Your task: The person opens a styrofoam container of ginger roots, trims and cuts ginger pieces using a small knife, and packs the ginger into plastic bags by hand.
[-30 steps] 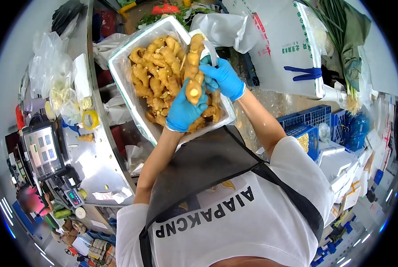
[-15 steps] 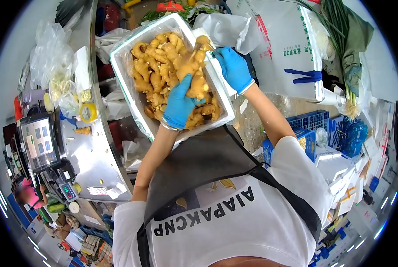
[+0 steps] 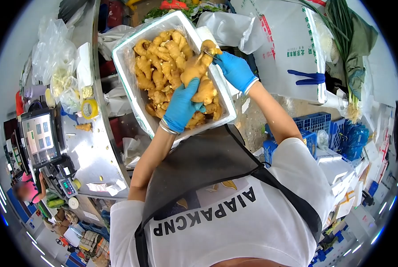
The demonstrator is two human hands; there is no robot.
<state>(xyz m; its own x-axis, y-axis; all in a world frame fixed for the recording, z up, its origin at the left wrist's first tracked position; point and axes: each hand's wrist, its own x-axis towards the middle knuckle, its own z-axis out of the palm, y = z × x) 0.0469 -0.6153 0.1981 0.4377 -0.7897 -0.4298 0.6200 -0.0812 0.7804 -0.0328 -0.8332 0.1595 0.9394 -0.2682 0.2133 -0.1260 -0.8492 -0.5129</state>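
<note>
My left hand [image 3: 181, 107], in a blue glove, is closed around a large knobbly piece of ginger root [image 3: 205, 92] and holds it above the foam box. My right hand [image 3: 235, 71], also gloved in blue, pinches a small tool with a thin dark blade [image 3: 207, 53]. The blade touches the upper end of the ginger; its handle is hidden in the fingers. Below, more ginger roots [image 3: 156, 53] fill the white foam box [image 3: 121, 66], which has a clear plastic liner.
On the left stands a metal counter [image 3: 90, 147] with a roll of yellow tape [image 3: 89, 108], plastic bags [image 3: 52, 49] and a touchscreen [image 3: 40, 138]. A white foam box [image 3: 283, 58] and green onions [image 3: 341, 26] are at the right, above blue crates [image 3: 312, 122].
The ginger in my left hand has shifted slightly right and its upper end has tilted toward my right hand. The dark blade now shows against it.
</note>
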